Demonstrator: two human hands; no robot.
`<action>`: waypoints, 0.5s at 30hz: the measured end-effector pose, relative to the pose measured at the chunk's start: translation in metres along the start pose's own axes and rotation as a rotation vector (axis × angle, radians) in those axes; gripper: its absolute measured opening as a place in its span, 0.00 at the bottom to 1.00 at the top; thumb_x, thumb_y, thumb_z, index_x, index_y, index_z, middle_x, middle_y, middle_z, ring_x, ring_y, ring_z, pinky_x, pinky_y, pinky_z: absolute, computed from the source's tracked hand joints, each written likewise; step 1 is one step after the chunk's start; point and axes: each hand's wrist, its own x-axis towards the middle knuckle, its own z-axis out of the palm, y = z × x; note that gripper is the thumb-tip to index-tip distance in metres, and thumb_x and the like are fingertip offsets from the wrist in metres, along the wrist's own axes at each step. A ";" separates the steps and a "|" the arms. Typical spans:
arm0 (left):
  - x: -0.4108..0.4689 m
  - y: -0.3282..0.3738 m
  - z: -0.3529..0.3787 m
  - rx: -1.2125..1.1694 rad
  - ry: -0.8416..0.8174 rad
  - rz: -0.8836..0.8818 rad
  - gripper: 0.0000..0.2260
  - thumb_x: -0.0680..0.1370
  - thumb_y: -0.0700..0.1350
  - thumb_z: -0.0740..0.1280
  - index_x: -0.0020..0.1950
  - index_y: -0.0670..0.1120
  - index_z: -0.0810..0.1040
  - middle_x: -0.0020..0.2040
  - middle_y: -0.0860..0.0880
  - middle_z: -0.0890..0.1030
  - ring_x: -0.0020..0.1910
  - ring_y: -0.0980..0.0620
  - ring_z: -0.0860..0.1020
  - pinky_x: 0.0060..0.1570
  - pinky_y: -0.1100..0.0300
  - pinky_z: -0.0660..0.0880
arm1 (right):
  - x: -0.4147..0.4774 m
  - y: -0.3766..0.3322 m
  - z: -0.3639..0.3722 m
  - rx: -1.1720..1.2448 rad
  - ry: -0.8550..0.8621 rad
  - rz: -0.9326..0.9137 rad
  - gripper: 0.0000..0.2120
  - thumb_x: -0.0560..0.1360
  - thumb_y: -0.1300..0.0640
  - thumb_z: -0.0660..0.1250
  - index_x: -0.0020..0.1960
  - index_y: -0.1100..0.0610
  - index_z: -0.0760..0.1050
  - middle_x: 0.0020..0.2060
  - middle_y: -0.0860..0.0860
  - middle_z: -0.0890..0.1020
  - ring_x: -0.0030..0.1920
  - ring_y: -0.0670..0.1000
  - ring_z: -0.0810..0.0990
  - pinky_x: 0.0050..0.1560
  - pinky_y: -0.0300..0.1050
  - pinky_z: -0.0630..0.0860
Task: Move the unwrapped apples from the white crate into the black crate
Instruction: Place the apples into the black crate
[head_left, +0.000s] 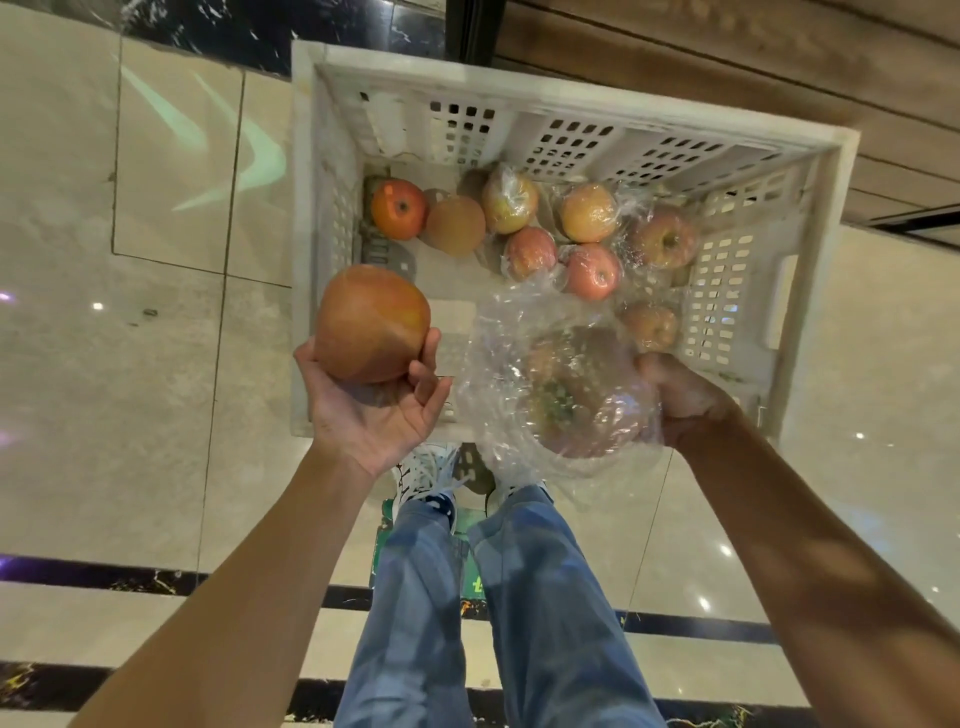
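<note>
**Bare apple in one hand, wrapped apple in the other, above the white crate**

Two bare forearms reach forward from the bottom corners, over legs in jeans (519, 597) and white shoes (426, 480) standing on the tiled floor (130, 389).

The left hand (376, 410) is turned palm up, fingers curled loosely under a bare apple (371, 322) that rests on the fingertips and thumb; it grasps this apple over the near left rim of the crate. The right hand (685, 397) is closed around a wrapped apple (582, 395), its clear film (498, 364) bunched and ballooning out toward the left hand. The two hands are level with each other, the film nearly touching the left fingers.

Beyond both hands sits one white crate (571, 91), its slotted walls open at the top. Inside it:

- Beyond the left hand, two unwrapped fruit touching each other: a red apple (399, 209) and a brownish one (456, 225).
- Beyond the right hand, six apples in clear film (589, 213), clustered together; the nearest lies just past the right thumb.

No black crate is in view. Dark wood panelling (727, 57) runs behind the crate's far right corner.
</note>
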 end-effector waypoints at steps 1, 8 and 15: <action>-0.002 0.000 0.001 -0.001 0.030 0.026 0.45 0.40 0.55 0.79 0.53 0.38 0.77 0.45 0.43 0.83 0.28 0.53 0.79 0.34 0.54 0.81 | -0.001 -0.005 0.007 -0.131 0.183 0.008 0.21 0.50 0.47 0.81 0.42 0.51 0.86 0.39 0.48 0.86 0.43 0.45 0.84 0.45 0.38 0.79; -0.006 0.008 -0.002 0.041 0.136 0.046 0.45 0.39 0.56 0.78 0.52 0.38 0.79 0.45 0.44 0.84 0.28 0.53 0.77 0.41 0.55 0.80 | 0.010 -0.011 0.032 -1.283 0.814 -0.207 0.37 0.55 0.53 0.81 0.60 0.45 0.67 0.51 0.44 0.78 0.50 0.49 0.77 0.49 0.42 0.75; -0.008 0.008 -0.005 0.059 0.160 0.041 0.43 0.39 0.56 0.77 0.50 0.38 0.81 0.46 0.44 0.84 0.27 0.53 0.76 0.42 0.55 0.80 | 0.018 0.002 0.035 -1.755 1.078 -0.432 0.45 0.51 0.46 0.79 0.64 0.50 0.63 0.57 0.53 0.77 0.53 0.58 0.78 0.45 0.50 0.76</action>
